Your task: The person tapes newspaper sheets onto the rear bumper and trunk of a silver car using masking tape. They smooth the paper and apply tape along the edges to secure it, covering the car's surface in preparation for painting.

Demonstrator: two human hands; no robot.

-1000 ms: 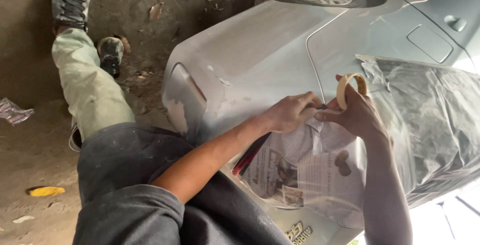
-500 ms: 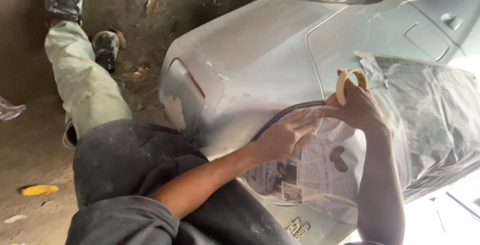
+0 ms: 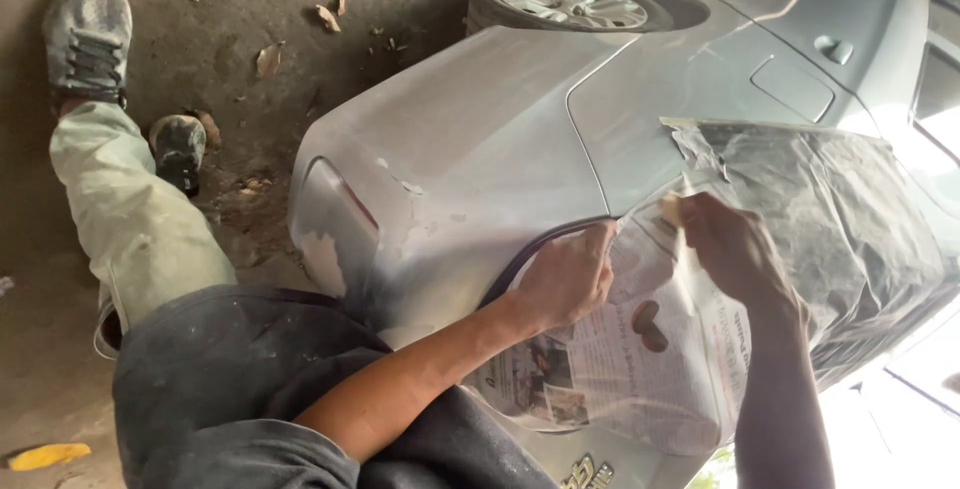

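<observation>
My left hand (image 3: 565, 274) lay flat at mid-frame, fingers together and pressed on the top edge of the newspaper sheet (image 3: 620, 359) where it met the dark window seal (image 3: 530, 254) of the grey car (image 3: 480, 149). My right hand (image 3: 735, 249), just right of it, had its fingers curled around a roll of masking tape (image 3: 672, 211), mostly hidden behind them. Clear plastic sheeting (image 3: 830, 209) covered the glass toward the right edge. My pale trouser leg (image 3: 130, 219) stretched into the upper left.

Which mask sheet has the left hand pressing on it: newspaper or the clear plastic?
The newspaper: the left hand lies flat on its top edge. The plastic lies beyond the right hand, nearer the window.
</observation>
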